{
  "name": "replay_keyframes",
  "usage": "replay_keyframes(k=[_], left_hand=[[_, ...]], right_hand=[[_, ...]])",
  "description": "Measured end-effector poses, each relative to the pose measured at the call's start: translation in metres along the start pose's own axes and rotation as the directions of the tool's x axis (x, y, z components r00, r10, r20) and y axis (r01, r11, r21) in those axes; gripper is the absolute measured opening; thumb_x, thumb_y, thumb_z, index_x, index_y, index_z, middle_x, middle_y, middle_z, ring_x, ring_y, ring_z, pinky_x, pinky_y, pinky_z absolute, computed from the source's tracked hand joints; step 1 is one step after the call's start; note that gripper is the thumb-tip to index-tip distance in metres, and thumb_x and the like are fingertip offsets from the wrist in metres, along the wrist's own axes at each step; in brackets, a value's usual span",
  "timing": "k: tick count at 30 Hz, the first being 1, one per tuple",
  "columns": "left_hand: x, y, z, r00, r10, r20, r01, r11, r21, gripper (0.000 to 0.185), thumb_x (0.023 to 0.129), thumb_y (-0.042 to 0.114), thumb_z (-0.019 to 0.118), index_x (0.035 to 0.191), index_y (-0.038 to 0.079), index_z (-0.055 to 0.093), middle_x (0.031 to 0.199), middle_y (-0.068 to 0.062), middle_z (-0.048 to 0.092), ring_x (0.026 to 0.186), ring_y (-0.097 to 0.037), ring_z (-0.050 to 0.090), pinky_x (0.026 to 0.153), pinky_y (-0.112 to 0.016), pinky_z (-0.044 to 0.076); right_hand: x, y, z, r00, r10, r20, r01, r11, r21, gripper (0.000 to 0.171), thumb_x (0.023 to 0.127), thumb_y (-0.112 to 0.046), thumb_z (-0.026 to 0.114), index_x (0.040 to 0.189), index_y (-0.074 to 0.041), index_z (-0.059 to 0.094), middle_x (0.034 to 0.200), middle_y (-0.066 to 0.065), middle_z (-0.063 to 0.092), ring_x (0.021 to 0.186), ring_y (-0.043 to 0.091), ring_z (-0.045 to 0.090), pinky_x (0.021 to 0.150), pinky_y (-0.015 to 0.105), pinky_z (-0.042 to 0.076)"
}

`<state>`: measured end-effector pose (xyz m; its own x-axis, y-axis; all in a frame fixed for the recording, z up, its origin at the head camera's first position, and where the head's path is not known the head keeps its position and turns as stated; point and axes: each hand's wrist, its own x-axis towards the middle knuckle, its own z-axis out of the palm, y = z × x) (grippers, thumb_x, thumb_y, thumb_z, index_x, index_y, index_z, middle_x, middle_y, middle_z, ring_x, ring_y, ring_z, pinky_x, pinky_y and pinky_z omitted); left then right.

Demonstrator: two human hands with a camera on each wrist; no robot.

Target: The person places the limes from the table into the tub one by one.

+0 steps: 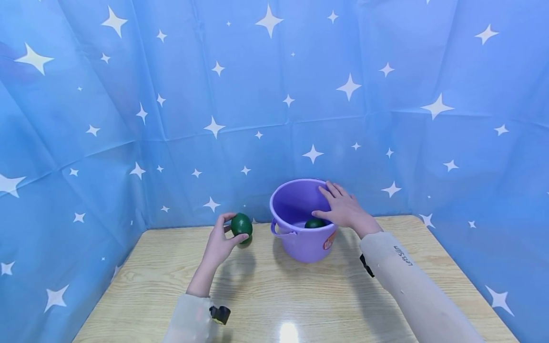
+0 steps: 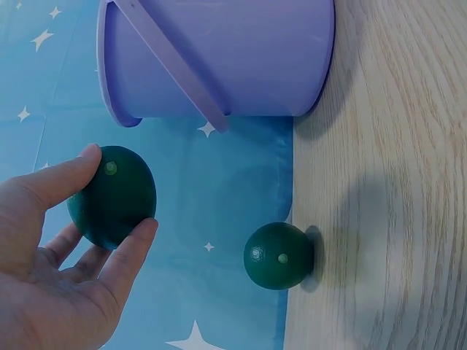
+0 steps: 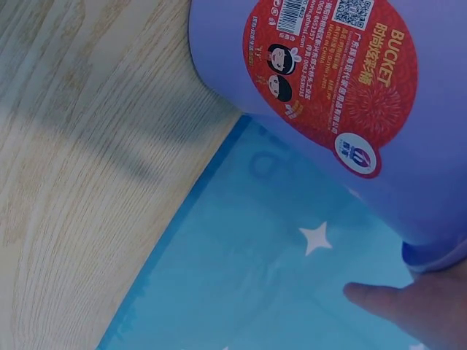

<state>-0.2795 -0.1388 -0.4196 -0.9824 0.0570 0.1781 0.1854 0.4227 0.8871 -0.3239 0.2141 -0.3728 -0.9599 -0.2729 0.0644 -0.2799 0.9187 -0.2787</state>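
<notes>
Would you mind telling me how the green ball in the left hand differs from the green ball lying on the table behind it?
The held green ball is off the table, pinched by the left hand between thumb and fingers; the loose green ball rests on the wooden table, untouched. In the left wrist view the held ball looks more egg-shaped, the loose ball rounder. Both are dark green with a small pale dot, and both lie near the purple bucket.

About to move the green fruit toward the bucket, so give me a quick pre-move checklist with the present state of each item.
1. Left hand holds green fruit between thumb and fingers: ok.
2. Fruit lifted off the table: ok.
3. Right hand rests on the purple bucket rim: ok.
4. Bucket upright: ok.
5. Room in bucket beside the fruit inside: ok.
6. Second fruit on table below the left hand, steady: cannot tell.
</notes>
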Motion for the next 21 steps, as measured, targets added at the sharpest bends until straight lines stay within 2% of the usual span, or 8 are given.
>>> replay_keyframes(k=[21], left_hand=[[-0.0027,0.0066,0.0022,1.000,0.012,0.000,-0.012,1.000,-0.015,0.064,0.088,0.013,0.076,0.142,0.009,0.041,0.149,-0.018,0.044,0.133,-0.043,0.051,0.106,-0.061,0.046]], right_hand=[[-0.0004,-0.0003,0.0016,1.000,0.000,-0.010,0.000,1.000,0.006,0.086,0.095,-0.056,0.055,0.159,-0.010,0.021,0.167,0.021,0.009,0.153,0.046,0.007,0.116,0.075,0.014]])
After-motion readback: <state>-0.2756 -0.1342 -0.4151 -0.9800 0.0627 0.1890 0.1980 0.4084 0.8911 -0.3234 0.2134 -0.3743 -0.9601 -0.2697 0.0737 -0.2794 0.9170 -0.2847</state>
